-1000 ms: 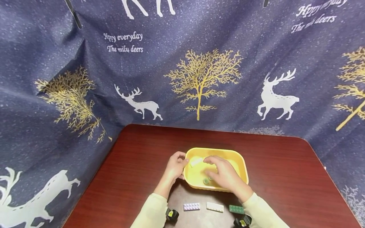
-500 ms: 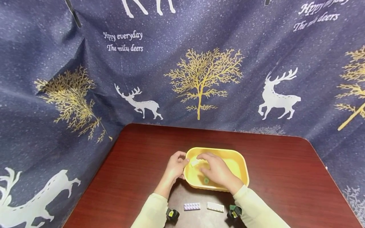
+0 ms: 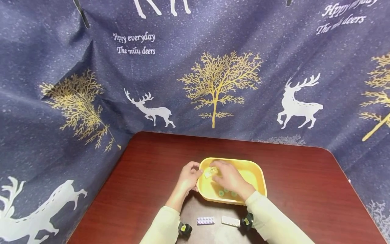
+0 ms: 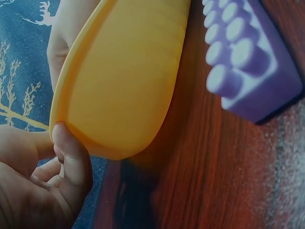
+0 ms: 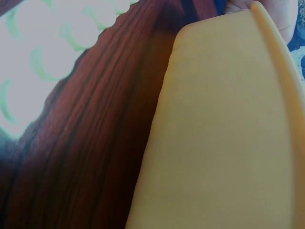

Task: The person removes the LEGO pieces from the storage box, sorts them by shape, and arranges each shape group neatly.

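Observation:
My left hand [image 3: 187, 176] grips the left end of a yellow plastic bin [image 3: 262, 178], its thumb at the rim. In the left wrist view, that hand [image 4: 43, 186] pinches the end of the bin [image 4: 124, 81]. My right hand [image 3: 230, 176] reaches down inside the bin. Its thumb and fingers stand on either side of a pale yellow studded brick [image 3: 210, 173] near the bin's left end; I cannot tell whether they pinch it. Small round green pieces [image 3: 221, 193] lie at the near side of the bin floor. The right wrist view shows the bin's outer wall [image 5: 219, 114], not the right fingers.
In front of the bin a purple brick [image 3: 205, 221] and a white brick [image 3: 230, 221] lie in a row. A glare-bleached studded brick [image 5: 52, 52] shows in the right wrist view. Behind the red-brown table [image 3: 158, 152] hangs a dark blue cloth [image 3: 182, 67].
My right hand has moved left inside the bin to the pale brick. Its forearm has swung left, now covering the green brick in front. The left hand keeps its hold.

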Tool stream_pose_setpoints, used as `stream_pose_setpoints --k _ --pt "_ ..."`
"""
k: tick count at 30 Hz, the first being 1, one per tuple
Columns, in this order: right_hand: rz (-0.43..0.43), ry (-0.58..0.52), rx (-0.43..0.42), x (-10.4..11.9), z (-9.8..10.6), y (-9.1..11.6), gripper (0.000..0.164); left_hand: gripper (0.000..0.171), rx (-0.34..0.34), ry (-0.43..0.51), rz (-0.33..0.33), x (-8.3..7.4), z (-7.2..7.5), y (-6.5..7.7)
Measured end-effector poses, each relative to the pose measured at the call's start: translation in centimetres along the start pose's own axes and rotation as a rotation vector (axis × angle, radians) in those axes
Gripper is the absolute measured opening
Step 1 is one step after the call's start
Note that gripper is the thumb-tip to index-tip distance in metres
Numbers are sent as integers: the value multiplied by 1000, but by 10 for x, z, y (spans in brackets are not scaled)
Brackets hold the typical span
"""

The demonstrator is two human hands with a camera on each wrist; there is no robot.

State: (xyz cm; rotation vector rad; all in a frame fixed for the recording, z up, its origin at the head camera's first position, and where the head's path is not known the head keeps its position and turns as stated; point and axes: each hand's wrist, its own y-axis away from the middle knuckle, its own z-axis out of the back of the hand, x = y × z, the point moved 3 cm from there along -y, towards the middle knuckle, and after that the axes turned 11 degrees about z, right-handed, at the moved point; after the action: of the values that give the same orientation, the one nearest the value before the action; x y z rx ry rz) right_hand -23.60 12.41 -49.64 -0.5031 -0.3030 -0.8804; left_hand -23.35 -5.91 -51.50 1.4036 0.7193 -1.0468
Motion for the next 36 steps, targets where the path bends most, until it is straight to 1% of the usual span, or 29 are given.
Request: stream_pose_setpoints --k 6,12,15,19,23,29,36 --pt "-4 5 42 1 -10 -7 52 28 2 8 -4 -1 1 1" --pt "19 8 64 1 -15 -12 56 27 -4 -1 -7 -1 0 0" --pt "21 16 91 1 -17 -13 56 28 -6 -3 -10 -2 0 0" --pt "25 16 112 1 -18 -12 52 28 -3 -6 -10 -3 -1 1" --pt "27 16 110 1 -18 -11 45 28 -6 -15 -13 -3 -1 2" --pt "62 46 103 0 -19 -9 26 29 -4 -18 -20 -2 -1 2" --pt "73 56 104 -2 -20 -9 24 29 3 -14 -12 -1 0 1"
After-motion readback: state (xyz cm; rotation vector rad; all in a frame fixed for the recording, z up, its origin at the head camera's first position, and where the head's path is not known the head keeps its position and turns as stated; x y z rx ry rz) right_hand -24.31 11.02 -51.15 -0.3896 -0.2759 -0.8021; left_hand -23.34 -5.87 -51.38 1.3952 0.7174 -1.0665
